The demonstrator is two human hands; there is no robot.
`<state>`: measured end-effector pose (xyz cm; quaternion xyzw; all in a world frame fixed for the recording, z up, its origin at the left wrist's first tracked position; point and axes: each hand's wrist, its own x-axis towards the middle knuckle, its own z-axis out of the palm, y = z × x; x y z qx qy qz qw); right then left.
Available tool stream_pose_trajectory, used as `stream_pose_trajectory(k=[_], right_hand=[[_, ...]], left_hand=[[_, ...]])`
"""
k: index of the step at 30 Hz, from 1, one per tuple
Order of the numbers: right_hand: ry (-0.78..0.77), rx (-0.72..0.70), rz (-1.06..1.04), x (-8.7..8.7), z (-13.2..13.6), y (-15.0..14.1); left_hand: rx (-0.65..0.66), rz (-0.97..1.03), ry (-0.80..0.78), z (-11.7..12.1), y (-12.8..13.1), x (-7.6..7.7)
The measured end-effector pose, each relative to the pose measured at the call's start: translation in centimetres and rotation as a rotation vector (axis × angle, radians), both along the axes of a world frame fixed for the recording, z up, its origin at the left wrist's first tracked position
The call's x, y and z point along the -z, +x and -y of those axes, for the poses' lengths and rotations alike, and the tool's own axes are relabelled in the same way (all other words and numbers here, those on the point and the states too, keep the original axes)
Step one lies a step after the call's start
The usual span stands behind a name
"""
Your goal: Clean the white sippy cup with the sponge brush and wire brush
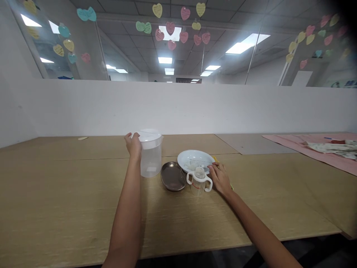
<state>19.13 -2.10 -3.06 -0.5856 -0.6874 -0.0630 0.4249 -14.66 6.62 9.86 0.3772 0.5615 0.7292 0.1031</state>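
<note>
My left hand (134, 146) is closed at the left side of a translucent plastic pitcher (151, 162), by the rim of its white lid (149, 135). The pitcher stands upright on the table. My right hand (220, 178) is at the right edge of a white plate (182, 157), its fingers bent together; what they hold is hard to make out. Small clear items (192, 163) lie in the plate. Part of a yellow object (215, 159) shows behind the fingers. A clear bottle with white two-handled holder (198, 182) stands in front of the plate, left of my right hand.
A shallow metal dish (173, 178) sits between the pitcher and the bottle. On the right lies a pink cloth (295, 143) with crumpled fabric (331, 148) on it. A grey sheet (251, 143) adjoins it. A white wall (178, 108) rises behind the table (83, 208).
</note>
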Motion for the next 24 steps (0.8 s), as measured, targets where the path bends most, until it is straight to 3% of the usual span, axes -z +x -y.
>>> stream_pose_trajectory(k=[3, 12, 24], right_hand=[[-0.014, 0.005, 0.005, -0.1, 0.1, 0.0], [0.003, 0.001, 0.026, 0.0, -0.1, 0.3], [0.009, -0.012, 0.053, 0.0, -0.1, 0.4]], left_hand=[[-0.038, 0.03, -0.046, 1.1, 1.2, -0.6], [-0.046, -0.516, 0.208, 3.1, 6.7, -0.8], [-0.017, -0.822, 0.294, 4.2, 10.0, -0.4]])
